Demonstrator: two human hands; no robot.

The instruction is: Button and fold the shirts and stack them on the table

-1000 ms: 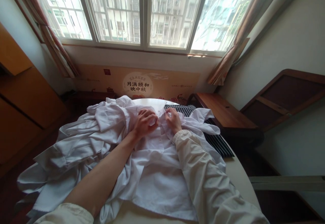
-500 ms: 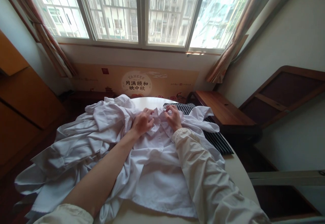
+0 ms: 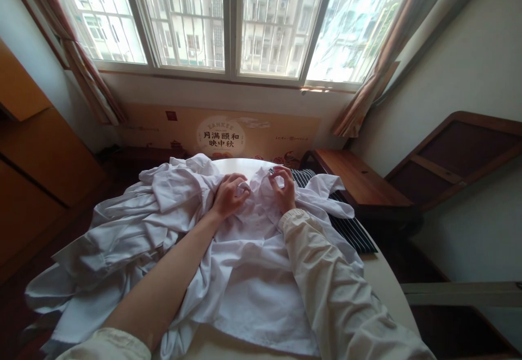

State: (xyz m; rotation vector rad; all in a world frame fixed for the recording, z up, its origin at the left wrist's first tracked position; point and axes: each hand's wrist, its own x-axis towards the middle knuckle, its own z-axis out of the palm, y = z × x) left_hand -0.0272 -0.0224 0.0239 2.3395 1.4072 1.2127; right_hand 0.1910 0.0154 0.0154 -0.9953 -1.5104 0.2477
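A white shirt [image 3: 253,273] lies spread on a round pale table [image 3: 383,284], its collar at the far side. My left hand [image 3: 228,194] is curled and pinches the left collar edge. My right hand [image 3: 282,188] is also curled, pinching the collar fabric on the right. The two hands sit a little apart near the top button line. More crumpled white garments [image 3: 122,229] are heaped to the left of the shirt.
A dark striped cloth [image 3: 350,229] lies under the shirt at the right. A wooden side table [image 3: 359,180] and a leaning wooden frame [image 3: 457,153] stand at the right. A printed cardboard panel [image 3: 220,134] rests under the window; wooden cabinets [image 3: 36,159] are at the left.
Both hands have stayed at the collar and drawn slightly apart, the right hand lifting the collar edge a little. The shirt body has not moved.
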